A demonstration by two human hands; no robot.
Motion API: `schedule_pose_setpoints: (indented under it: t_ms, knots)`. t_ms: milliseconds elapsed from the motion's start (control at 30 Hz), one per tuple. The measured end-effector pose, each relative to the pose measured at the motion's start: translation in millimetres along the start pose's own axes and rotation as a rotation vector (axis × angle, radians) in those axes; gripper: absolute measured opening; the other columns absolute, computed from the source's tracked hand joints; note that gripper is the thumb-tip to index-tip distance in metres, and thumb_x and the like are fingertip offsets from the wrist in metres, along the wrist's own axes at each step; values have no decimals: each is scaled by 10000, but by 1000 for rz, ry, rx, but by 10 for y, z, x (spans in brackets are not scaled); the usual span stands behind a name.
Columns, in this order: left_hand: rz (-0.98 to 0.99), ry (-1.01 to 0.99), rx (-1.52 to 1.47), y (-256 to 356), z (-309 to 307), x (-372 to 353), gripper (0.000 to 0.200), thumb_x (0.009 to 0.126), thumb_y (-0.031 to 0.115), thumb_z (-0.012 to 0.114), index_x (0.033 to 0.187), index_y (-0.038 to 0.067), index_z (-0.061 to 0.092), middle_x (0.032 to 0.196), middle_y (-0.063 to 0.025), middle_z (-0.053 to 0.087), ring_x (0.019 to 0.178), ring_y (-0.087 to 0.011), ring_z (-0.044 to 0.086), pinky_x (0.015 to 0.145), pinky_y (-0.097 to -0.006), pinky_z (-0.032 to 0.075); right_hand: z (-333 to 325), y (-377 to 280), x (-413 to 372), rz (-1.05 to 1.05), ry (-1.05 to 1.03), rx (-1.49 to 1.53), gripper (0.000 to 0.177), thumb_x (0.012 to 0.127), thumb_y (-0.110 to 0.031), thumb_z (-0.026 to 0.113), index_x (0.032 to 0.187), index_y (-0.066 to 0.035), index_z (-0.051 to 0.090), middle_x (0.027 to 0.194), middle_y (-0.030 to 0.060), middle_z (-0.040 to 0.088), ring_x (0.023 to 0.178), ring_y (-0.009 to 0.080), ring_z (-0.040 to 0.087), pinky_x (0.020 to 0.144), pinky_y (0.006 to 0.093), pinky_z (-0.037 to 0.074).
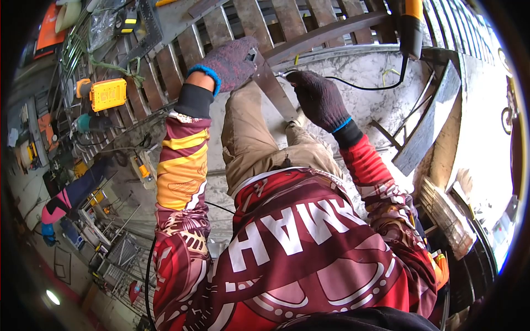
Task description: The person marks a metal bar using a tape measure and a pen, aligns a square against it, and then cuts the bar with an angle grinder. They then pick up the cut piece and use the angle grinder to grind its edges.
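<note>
My left hand (229,65), in a dark knit glove with a blue cuff, is closed around the upper end of a brown flat metal bar (277,95). This bar slants down and right over my knees. Close by, a longer brown metal bar (326,37) lies across the slatted metal rack (218,26). To the right of the slanting bar is my right hand (321,100), gloved the same way, its fingers pinched together. A small pale tip (284,73) shows at those fingertips; what it belongs to is hidden.
An orange and black power tool (411,30) with a black cable (381,88) stands at upper right. Left of the rack's slats sits a yellow boxy device (108,95). A grey board (430,124) leans at right. Another person's legs (80,185) show at far left.
</note>
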State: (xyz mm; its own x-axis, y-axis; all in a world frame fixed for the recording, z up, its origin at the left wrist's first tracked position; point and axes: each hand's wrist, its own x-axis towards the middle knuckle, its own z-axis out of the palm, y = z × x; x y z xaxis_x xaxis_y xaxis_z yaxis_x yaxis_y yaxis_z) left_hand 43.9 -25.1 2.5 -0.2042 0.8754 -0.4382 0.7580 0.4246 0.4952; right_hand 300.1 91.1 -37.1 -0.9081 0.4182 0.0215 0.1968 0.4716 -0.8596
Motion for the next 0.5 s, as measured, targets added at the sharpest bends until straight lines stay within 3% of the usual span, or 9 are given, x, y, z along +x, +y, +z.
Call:
schedule_pose_setpoints:
  t_ms: [67, 200, 267, 333, 400, 500]
  knots:
    - [24, 11, -3, -5, 0, -11, 548, 911, 234, 673, 1412, 55, 543, 1445, -220, 565, 1334, -415, 544, 1125, -440, 451, -17, 40, -45, 10, -48, -71, 252, 923, -55, 633, 1167, -87, 687, 1077, 179, 717, 970, 389, 706, 806, 443, 574]
    - [-9, -5, -16, 85, -55, -15, 552, 899, 226, 674, 1406, 49, 547, 1409, -232, 587, 1308, -420, 563, 1105, -439, 466, -153, 9, 15, -32, 266, -60, 317, 906, -55, 654, 1219, -102, 663, 1124, 183, 708, 996, 398, 699, 820, 450, 573]
    - [-73, -59, -11, 155, -108, -12, 548, 887, 217, 677, 1391, 42, 556, 1367, -245, 611, 1267, -423, 591, 1079, -439, 482, -302, -57, 158, -65, 315, -101, 334, 891, -60, 673, 1221, -117, 663, 1157, 178, 694, 986, 396, 700, 818, 451, 573]
    - [-52, 1, -9, 164, -106, 0, 538, 878, 212, 677, 1372, 31, 567, 1342, -252, 624, 1232, -426, 610, 1066, -434, 492, -425, -97, 355, -85, 313, -180, 335, 888, -74, 679, 1218, -127, 666, 1181, 163, 685, 987, 391, 702, 818, 451, 574]
    - [-95, -105, -17, 209, -163, -2, 526, 875, 212, 681, 1354, 20, 576, 1314, -261, 632, 1207, -433, 617, 1046, -443, 500, -509, -65, 534, -100, 311, -259, 335, 884, -87, 684, 1215, -137, 670, 1206, 148, 676, 987, 386, 703, 818, 451, 575]
    - [76, 67, -113, -16, -202, -168, 485, 882, 218, 686, 1313, 14, 597, 1233, -262, 661, 1148, -445, 639, 995, -463, 521, -534, 146, 708, -97, 205, -351, 259, 890, -158, 697, 1148, -143, 704, 1233, 97, 672, 1013, 373, 703, 821, 451, 572]
